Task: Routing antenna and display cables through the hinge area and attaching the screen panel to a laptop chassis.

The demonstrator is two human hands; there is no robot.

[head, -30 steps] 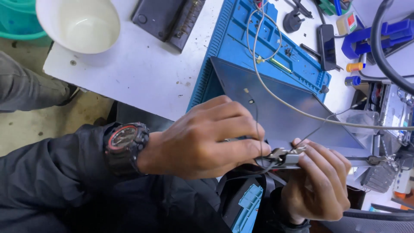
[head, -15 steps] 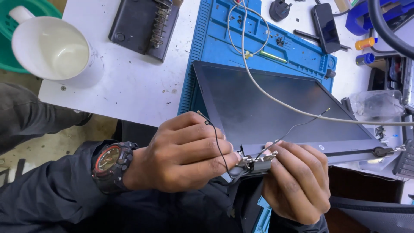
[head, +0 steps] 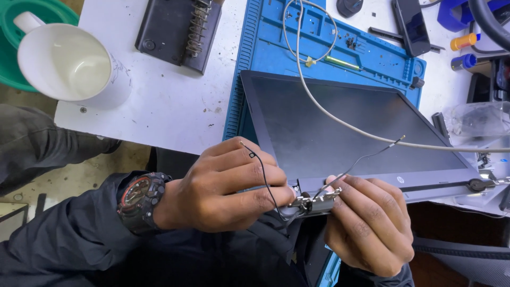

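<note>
A dark laptop screen panel (head: 345, 133) lies face up on a blue work mat (head: 276, 48), its near edge overhanging the table. My left hand (head: 223, 186), with a black and red watch on the wrist, pinches the metal hinge (head: 313, 202) at the panel's near left corner. My right hand (head: 369, 226) grips the same hinge from the right and below. Thin black antenna wires (head: 263, 172) run from the hinge over my left fingers, and another rises toward the screen. The hinge's underside is hidden by my fingers.
A white mug (head: 66, 61) stands at the table's left corner by a green tub (head: 16, 26). A black soldering stand (head: 178, 29) lies at the back. A grey cable (head: 329, 114) crosses the screen. A phone (head: 410, 24), small bottles (head: 463, 41) and a plastic bag (head: 475, 119) crowd the right.
The view has shifted so the table sits lower and farther right in frame. Both hands stay pinched on the hinge, with the black wire now draped over my left fingers.
</note>
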